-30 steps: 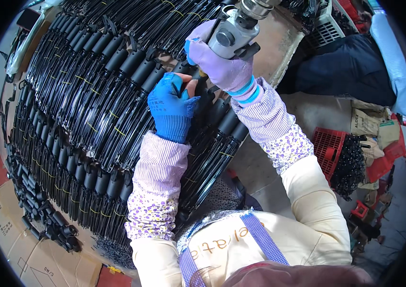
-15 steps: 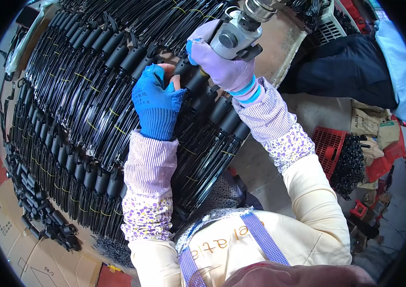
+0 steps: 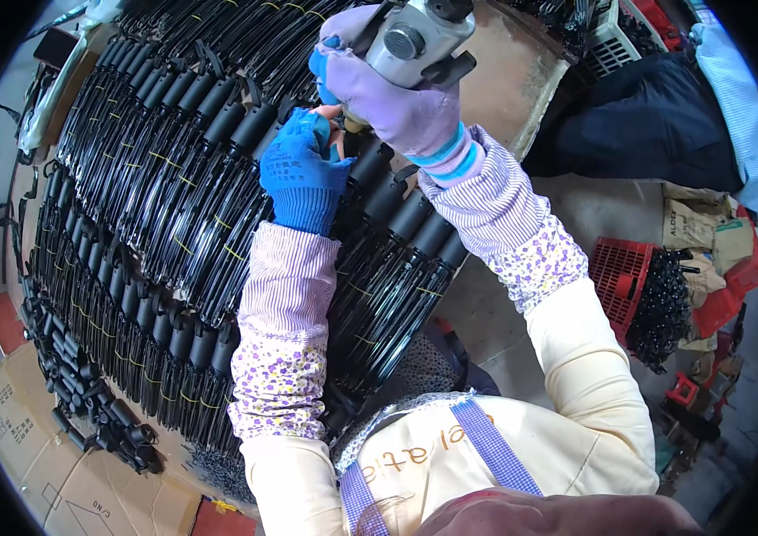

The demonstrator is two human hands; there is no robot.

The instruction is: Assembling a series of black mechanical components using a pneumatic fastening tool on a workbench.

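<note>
While your right hand [image 3: 392, 96] wraps around one grey metal tool [image 3: 416, 45], your left hand [image 3: 303, 168] sits just beside it, fingers curled, over the black handles [image 3: 385, 198]; I cannot tell what, if anything, it pinches. You have one such tool, lying inside your right grip, and rows of handles across the table [image 3: 517, 76], too overlapped to count.
</note>
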